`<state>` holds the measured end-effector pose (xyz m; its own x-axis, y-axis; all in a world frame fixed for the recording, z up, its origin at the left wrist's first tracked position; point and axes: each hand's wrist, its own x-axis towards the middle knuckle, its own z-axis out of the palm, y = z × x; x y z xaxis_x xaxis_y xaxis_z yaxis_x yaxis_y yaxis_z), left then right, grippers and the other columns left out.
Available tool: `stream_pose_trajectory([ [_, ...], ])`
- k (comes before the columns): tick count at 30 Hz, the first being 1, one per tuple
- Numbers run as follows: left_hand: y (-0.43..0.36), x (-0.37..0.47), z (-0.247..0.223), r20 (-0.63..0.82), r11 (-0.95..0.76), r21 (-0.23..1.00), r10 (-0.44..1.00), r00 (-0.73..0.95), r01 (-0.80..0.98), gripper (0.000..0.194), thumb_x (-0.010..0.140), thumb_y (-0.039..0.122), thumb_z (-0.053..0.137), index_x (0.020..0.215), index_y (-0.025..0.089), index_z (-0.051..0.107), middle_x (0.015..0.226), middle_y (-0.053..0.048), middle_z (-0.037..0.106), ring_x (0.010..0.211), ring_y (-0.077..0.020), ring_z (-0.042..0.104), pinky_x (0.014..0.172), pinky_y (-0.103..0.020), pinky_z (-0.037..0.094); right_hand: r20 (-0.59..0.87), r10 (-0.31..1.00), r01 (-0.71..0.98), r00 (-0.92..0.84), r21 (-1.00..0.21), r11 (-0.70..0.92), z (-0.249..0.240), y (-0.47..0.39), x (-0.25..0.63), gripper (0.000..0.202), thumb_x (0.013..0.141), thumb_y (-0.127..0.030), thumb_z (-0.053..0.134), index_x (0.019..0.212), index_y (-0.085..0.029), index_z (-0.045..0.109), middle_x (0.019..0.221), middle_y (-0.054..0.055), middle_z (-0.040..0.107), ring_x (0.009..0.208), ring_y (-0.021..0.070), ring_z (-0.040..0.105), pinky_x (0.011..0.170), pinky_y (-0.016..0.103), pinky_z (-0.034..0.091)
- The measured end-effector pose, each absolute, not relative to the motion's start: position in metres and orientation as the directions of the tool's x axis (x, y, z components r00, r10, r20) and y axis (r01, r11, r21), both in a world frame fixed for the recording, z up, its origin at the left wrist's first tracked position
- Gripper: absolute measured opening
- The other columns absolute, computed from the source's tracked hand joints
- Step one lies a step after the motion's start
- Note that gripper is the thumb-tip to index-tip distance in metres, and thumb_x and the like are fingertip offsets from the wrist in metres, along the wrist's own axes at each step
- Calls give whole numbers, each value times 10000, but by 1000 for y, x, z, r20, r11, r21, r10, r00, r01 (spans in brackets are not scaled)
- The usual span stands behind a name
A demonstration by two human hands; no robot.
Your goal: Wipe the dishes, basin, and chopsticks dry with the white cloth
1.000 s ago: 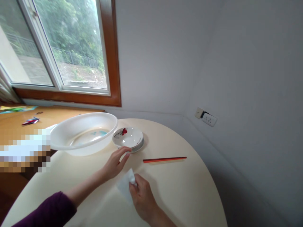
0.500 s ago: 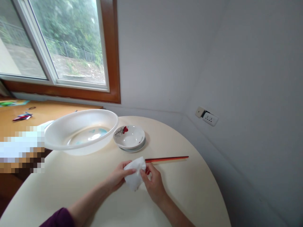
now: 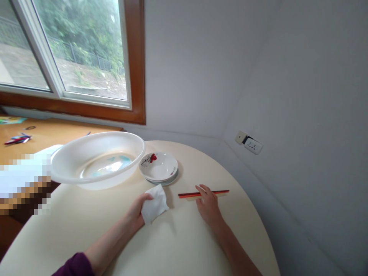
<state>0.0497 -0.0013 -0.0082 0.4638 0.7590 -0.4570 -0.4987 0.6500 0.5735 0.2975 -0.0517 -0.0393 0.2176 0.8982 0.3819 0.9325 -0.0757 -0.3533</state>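
Note:
My left hand [image 3: 138, 211] is closed on a white tissue [image 3: 155, 205], pinching it between thumb and fingers above the table. To its right, my right hand [image 3: 209, 205] reaches over a pair of dark red chopsticks [image 3: 188, 195] lying on the table. Its fingers are apart and stretch across the sticks, with the thumb on the near side. Whether the fingertips touch the chopsticks is hard to tell. Beyond the tissue stands a white bowl with a red flower [image 3: 161, 168], stacked on another dish [image 3: 169, 180].
A large translucent plastic basin [image 3: 86, 180] stands left of the bowl on the round cream table [image 3: 161, 253]. Behind it is a wooden desk [image 3: 66, 128] with a small pile of pens [image 3: 18, 138]. A wall socket [image 3: 253, 145] is at the right.
My right hand has let go of the tissue and moved right, over the chopsticks. My left hand keeps the tissue and has shifted slightly left.

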Motion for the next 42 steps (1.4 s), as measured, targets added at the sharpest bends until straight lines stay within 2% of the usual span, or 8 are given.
stream_pose_trajectory([
  [3,1,49,-10,-425,674,519,738,525,-526,501,641,74,507,1140,35,489,836,-133,706,761,-253,672,768,-392,524,260,947,954,189,-276,-115,-44,-51,292,470,798,-134,356,1236,-117,525,1297,138,494,1238,231,407,1054,430,244],
  [7,1,48,-11,-416,692,479,721,555,-540,530,635,87,498,1161,23,474,802,-133,706,727,-251,671,755,-397,518,235,965,976,115,-207,-66,-49,-47,285,467,857,-140,300,1291,-103,470,1340,157,451,1284,252,349,1067,479,203],
  [11,3,45,-9,-440,698,477,716,542,-535,493,631,105,508,1118,37,502,725,-114,700,665,-234,668,687,-361,519,273,962,972,12,-231,53,-53,-35,282,446,865,-139,303,1265,-119,498,1341,142,455,1284,265,349,1063,488,222],
  [17,6,43,-10,-453,700,474,714,534,-534,417,640,123,540,1051,55,541,705,-111,696,629,-216,662,611,-307,506,339,936,931,-92,-304,202,-54,-9,273,397,841,-83,318,1160,-142,548,1267,131,519,1234,232,415,1054,488,246],
  [23,7,44,-4,-420,628,513,778,467,-586,348,688,100,514,1030,42,537,676,-107,689,596,-201,656,626,-297,508,340,932,919,-123,-316,237,-51,3,269,347,824,-64,309,1050,-151,558,1187,135,559,1191,227,460,1034,495,274],
  [31,6,46,-4,-435,630,501,776,457,-593,377,690,113,524,1052,12,530,653,-118,687,574,-210,655,611,-289,500,359,926,916,-117,-321,240,-58,2,271,335,843,-106,306,1085,-181,525,1177,123,569,1221,236,432,1041,547,213],
  [37,9,46,-10,-390,632,479,775,497,-609,484,677,115,540,1151,28,490,662,-100,698,586,-214,656,619,-300,496,417,902,899,-109,-346,269,-60,4,272,387,782,-90,355,1123,-166,520,1081,117,616,1139,254,509,1015,546,277],
  [42,12,45,-15,-375,630,482,776,507,-609,461,687,117,534,1138,28,503,672,-106,702,585,-204,655,643,-297,495,492,865,838,-96,-430,337,-57,2,270,338,747,-70,368,970,-197,589,1027,101,626,1012,230,578,945,406,423],
])
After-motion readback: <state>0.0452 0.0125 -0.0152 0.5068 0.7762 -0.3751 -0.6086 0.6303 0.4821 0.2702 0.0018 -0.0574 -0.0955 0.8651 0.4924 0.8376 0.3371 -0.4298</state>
